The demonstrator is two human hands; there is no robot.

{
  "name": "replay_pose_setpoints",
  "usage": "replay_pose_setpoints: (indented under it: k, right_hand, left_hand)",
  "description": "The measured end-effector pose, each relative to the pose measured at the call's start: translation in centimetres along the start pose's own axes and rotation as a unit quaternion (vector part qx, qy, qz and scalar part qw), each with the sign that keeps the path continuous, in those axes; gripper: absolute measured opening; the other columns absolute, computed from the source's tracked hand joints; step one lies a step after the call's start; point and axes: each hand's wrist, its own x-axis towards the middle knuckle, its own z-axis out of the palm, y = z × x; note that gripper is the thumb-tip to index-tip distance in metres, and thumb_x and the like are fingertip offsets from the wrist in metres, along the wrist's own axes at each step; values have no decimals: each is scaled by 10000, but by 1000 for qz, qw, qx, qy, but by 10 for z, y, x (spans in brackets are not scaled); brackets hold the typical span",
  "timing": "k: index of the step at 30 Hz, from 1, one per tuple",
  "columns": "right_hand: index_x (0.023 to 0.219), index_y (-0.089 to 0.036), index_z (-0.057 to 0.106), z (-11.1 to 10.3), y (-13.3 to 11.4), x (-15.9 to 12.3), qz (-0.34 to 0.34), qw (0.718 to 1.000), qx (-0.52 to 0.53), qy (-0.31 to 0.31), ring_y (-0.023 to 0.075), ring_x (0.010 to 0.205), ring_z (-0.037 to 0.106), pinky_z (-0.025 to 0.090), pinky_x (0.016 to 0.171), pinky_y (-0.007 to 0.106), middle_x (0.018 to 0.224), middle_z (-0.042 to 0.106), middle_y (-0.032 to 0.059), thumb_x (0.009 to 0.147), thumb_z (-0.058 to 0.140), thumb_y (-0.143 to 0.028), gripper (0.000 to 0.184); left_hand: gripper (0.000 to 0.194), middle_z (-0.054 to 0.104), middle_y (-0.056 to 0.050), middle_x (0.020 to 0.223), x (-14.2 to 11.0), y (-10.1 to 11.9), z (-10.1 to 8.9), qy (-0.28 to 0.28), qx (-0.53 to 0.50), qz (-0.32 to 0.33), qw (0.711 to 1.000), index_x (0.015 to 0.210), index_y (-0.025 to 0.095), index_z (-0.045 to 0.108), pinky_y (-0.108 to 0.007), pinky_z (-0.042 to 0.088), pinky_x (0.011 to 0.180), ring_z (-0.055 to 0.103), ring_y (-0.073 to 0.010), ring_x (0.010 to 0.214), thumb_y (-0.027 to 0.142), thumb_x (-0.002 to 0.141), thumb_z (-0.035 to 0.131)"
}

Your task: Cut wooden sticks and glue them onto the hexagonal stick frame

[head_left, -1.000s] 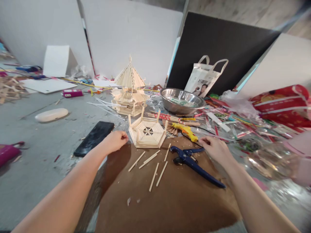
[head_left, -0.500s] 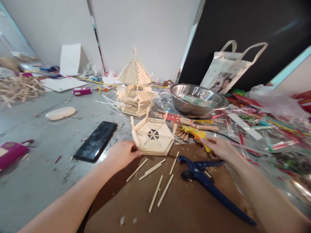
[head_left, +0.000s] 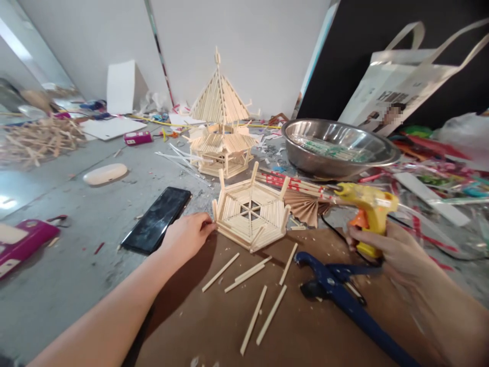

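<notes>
Gripping the glue gun in the right hand, left hand loosely curled against the stick hexagon on brown board; hot nozzle could burn fingers or drip wide.

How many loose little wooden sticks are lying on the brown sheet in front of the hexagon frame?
6. One lies nearest the left hand, two lie touching side by side, one is by the blue tool, two nearest the camera. Smaller bits may be hidden.
</notes>
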Motion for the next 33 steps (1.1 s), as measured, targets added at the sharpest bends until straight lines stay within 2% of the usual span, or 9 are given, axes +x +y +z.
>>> replay_pose_setpoints:
  k: [3, 6, 11, 15, 19, 22, 25, 28, 33]
  right_hand:
    - [664, -165, 479, 2, 0, -1, -11, 1000, 11, -25, 100, 443, 454, 339, 414, 222, 510, 499, 6, 581, 595, -253, 168]
    - [753, -168, 510, 6, -4, -3, -10, 999, 20, -40, 99, 424, 448, 323, 397, 219, 491, 492, -2, 591, 592, -252, 200]
    - [934, -205, 503, 8, -10, -8, -14, 998, 51, -44, 108, 460, 470, 349, 407, 224, 598, 541, 20, 587, 604, -267, 367]
    - [893, -211, 537, 2, -11, -9, -29, 990, 126, -49, 81, 425, 443, 314, 364, 220, 749, 571, 55, 604, 574, -247, 294]
    - [842, -193, 570, -6, -19, -7, -42, 978, 196, -52, 128, 479, 497, 400, 448, 251, 580, 546, 25, 575, 578, -268, 278]
    - [768, -190, 579, -5, -32, -11, -52, 980, 191, -30, 116, 479, 507, 432, 517, 253, 535, 537, 4, 595, 583, -224, 176]
    - [768, -181, 582, 4, -47, -23, -85, 985, 148, -38, 92, 425, 489, 391, 414, 223, 632, 575, 21, 612, 583, -223, 161]
    - [827, -170, 579, 22, -58, -41, -113, 988, 89, -62, 108, 437, 503, 358, 375, 212, 602, 577, 33, 614, 596, -233, 223]
    - [864, -167, 568, 60, -58, -63, -102, 987, 76, -95, 97, 429, 496, 358, 367, 203, 579, 575, 15, 597, 623, -241, 282]
  left_hand:
    - [289, 620, -25, 840, 5, -5, 0, 31, 36, -45, 998, 799, 246, 563, -264, 353, 548, 558, -218, 754, 411, 758, 329]
    - [287, 618, -27, 839, 8, -9, 1, 49, 34, -63, 996, 823, 245, 560, -270, 357, 558, 554, -219, 752, 398, 757, 326]
    - [260, 611, -12, 863, 10, -9, 2, 82, 2, -1, 997, 874, 243, 572, -273, 374, 663, 522, -198, 819, 321, 746, 359]
    - [267, 612, -31, 836, 10, -9, 2, 82, -24, 42, 995, 875, 207, 600, -264, 376, 703, 508, -183, 803, 268, 720, 391]
    - [249, 622, -24, 786, 9, -9, 3, 86, -44, 75, 993, 815, 196, 620, -273, 376, 703, 507, -177, 757, 302, 716, 418]
    - [235, 628, -16, 751, 8, -9, 3, 84, -70, 89, 990, 744, 194, 628, -263, 377, 684, 516, -166, 731, 342, 707, 450]
    - [210, 630, -9, 717, 7, -9, 4, 78, -103, 98, 987, 698, 190, 633, -243, 377, 663, 526, -153, 720, 338, 691, 484]
    - [201, 629, -6, 699, 4, -7, 5, 58, -128, 120, 983, 687, 187, 637, -230, 378, 639, 533, -142, 700, 339, 677, 507]
    - [204, 639, -10, 731, -1, 1, 4, -3, -166, 188, 968, 722, 181, 645, -213, 382, 649, 545, -124, 696, 326, 688, 505]
